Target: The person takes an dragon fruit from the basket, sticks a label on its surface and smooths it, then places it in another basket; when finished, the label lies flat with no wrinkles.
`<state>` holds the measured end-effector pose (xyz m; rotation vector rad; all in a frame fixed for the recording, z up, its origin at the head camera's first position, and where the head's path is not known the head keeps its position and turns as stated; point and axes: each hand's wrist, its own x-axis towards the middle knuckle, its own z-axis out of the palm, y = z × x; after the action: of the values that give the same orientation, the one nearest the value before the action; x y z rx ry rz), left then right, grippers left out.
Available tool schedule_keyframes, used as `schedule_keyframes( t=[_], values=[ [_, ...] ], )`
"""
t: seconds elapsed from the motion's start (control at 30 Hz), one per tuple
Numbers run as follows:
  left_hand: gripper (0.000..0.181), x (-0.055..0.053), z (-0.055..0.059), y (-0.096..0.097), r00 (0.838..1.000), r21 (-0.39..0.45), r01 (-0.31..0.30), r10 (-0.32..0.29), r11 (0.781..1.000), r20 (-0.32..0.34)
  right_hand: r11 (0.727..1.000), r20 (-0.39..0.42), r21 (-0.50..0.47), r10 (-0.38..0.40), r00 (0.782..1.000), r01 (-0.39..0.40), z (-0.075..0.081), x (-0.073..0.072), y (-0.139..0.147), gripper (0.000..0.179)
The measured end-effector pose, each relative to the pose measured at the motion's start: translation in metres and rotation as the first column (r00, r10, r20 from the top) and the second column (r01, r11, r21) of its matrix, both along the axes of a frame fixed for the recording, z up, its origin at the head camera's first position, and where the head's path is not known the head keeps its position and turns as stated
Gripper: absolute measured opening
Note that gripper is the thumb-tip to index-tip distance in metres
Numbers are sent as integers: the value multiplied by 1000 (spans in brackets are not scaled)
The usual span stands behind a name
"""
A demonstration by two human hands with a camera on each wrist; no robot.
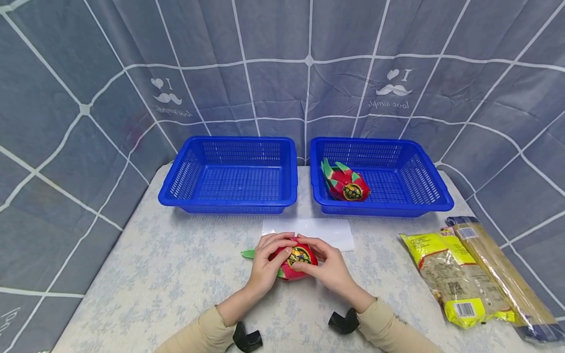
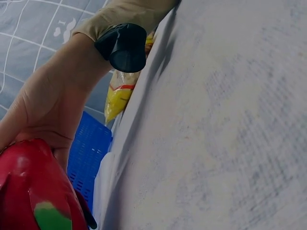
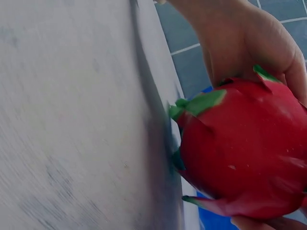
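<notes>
A red dragon fruit (image 1: 292,273) with green scale tips and a round black-and-gold sticker lies between both hands above the patterned tablecloth. My left hand (image 1: 267,259) holds it from the left, fingers curled over the top and thumb against the sticker. From the right, my right hand (image 1: 328,264) grips the same fruit, with its thumb at the sticker's lower edge. The wrist views show the dragon fruit (image 3: 240,148) close up, its skin smooth and glossy. Fingertips on the far side are partly hidden.
Behind the hands stand two blue baskets: the left basket (image 1: 227,203) and the right basket (image 1: 388,208), which contains another dragon fruit (image 1: 342,181). A white sheet (image 1: 337,235) lies before them. At right are a yellow-and-clear food bag (image 1: 459,279) and a long noodle-like packet (image 1: 503,274).
</notes>
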<state>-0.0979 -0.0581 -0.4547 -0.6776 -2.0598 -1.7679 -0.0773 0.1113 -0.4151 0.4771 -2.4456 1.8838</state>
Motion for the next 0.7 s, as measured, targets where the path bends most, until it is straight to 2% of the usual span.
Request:
schedule_keyframes(
  t=[0.23,0.33,0.5,0.6,0.7],
  values=[
    [15,4,3,2,1000,-30,24,-24,999,9,992,-41,56,115,992,-113,-2,-7,10,42],
    [14,4,3,3,1000,-66,18,-17,998,3,981,-72,73,186,980,-181,-13,-13,18,43],
    [12,2,2,2,997,-69,12,-7,998,72,958,-76,48,285,955,-282,-33,-26,30,50],
    [12,1,2,1,995,-74,11,-4,997,97,949,-66,35,315,947,-313,-36,-29,33,50],
    [13,1,2,2,995,-91,0,9,996,98,955,-63,41,297,953,-295,-31,-27,30,48]
  ],
)
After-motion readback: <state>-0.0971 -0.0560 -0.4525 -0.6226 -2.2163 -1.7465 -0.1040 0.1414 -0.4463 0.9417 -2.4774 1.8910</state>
